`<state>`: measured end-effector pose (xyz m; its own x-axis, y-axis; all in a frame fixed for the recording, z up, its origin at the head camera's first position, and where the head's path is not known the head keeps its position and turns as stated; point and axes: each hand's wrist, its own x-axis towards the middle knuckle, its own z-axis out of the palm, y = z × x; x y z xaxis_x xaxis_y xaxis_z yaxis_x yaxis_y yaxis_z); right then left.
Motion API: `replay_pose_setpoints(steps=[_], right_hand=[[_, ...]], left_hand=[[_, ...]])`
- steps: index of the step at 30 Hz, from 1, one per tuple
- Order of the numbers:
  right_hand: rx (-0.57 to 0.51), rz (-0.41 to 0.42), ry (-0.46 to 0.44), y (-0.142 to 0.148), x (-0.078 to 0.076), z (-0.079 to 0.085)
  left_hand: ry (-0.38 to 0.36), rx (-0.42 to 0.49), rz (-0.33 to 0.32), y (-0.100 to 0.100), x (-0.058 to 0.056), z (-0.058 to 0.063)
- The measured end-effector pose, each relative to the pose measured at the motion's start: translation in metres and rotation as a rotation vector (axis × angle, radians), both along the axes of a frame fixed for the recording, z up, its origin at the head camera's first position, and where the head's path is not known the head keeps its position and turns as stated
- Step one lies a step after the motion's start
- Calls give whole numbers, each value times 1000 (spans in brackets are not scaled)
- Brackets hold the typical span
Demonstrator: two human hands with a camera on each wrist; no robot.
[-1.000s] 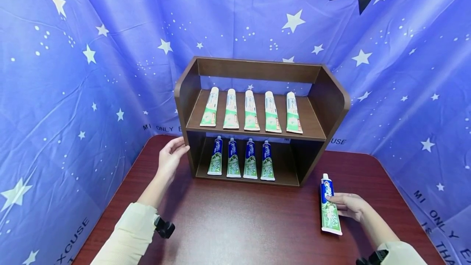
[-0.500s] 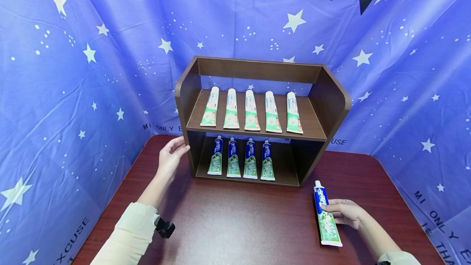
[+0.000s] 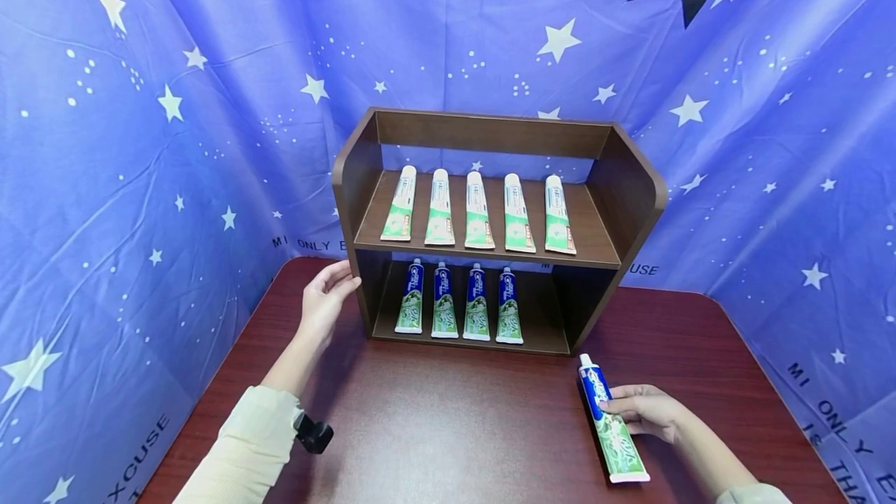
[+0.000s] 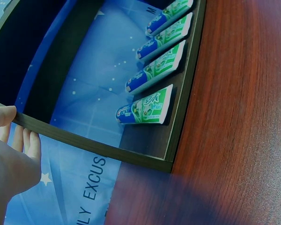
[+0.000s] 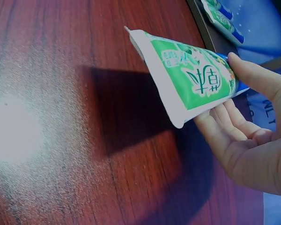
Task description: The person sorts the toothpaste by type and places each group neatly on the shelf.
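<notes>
My right hand (image 3: 647, 411) holds a blue and green toothpaste tube (image 3: 607, 422), thumb on top and fingers beneath. The tube is tilted, its white cap pointing toward the shelf; in the right wrist view its flat white end (image 5: 161, 82) hangs over the table, casting a shadow. At the left side of the brown two-tier shelf (image 3: 490, 257), my left hand (image 3: 327, 298) grips the side panel (image 4: 84, 140) between thumb and fingers. Several matching tubes (image 3: 476, 306) lie in a row on the lower tier, with room to their right.
Several white and green toothpaste tubes (image 3: 478, 212) line the upper tier. The shelf stands toward the back of a reddish-brown table (image 3: 448, 426). A blue curtain with stars (image 3: 448, 37) hangs behind and at both sides.
My right hand has moved left and slightly nearer the front with the tube, whose cap has swung leftward. The left hand and the shelf have stayed put.
</notes>
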<state>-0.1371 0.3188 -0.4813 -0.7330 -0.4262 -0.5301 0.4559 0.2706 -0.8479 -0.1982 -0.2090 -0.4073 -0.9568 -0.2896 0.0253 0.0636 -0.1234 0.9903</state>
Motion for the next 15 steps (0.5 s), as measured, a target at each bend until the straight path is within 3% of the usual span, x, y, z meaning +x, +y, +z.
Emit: replay_pose_setpoints(steps=[15], right_hand=[[51, -25, 31, -30, 0, 3]], left_hand=[[-7, -5, -1, -1, 0, -1]])
